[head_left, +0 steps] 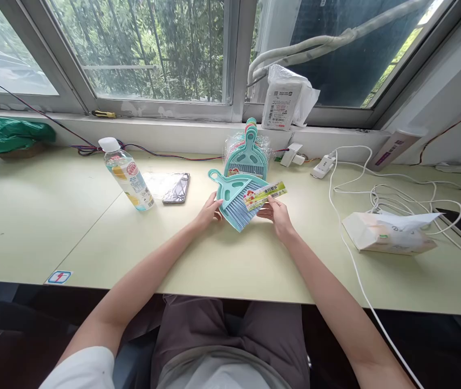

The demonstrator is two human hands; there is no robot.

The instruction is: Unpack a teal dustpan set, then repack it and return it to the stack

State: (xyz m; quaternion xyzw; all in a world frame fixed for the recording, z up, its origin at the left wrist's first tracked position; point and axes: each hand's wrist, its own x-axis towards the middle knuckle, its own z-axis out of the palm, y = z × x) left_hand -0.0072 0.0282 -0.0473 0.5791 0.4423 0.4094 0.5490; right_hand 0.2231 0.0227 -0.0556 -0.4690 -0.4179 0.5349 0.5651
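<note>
Supporting table (104, 237): it is stretching pale green in front of me, below the window.
Stacked dustpans (248, 156): they are standing by the sill in clear wrapping.
Teal dustpan (227, 186): I am holding it just in front of the stack, its handle pointing up and left, a brush (236, 213) lying in it.
Tissue pack (390, 232): it is sitting well to my right, near white cables (346, 237).
Bottle (129, 175): it is standing to my left.
Left hand (208, 210): I am clamping the dustpan's left edge.
Right hand (278, 215): I am gripping the label card's lower edge.
Label card (266, 195): it is slanting across the brush.
</note>
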